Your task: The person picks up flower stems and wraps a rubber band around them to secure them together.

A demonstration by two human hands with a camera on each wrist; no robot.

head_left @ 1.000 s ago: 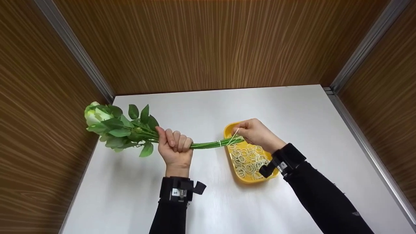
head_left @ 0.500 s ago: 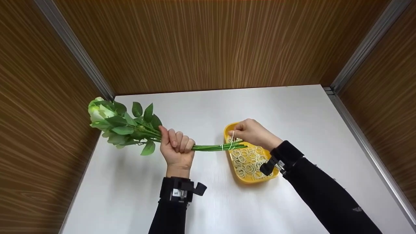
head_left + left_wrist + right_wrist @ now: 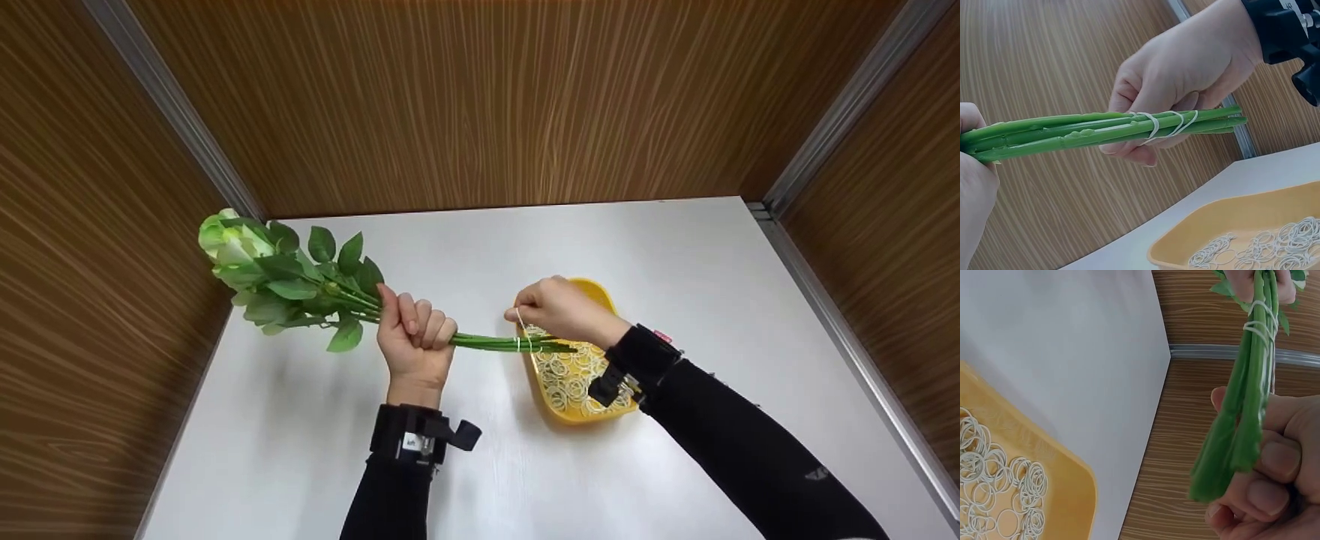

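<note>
Head looks down; both wrist views closely share stems (image 3: 1100, 132).

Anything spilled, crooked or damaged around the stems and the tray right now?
Nothing stands out. The white rubber band wraps the green flower stems near their cut ends, the loose bands lie inside the yellow plastic tray, and the grey table shows no spill.

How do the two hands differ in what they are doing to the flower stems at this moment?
The left hand grips the flower stems in a full fist near the leaves; the right hand works near the cut ends, pinching a rubber band already looped around them. The left hand is clear of the yellow tray; the right hand is over it. Both hands are in contact with the same bundle, held above the table.
</note>
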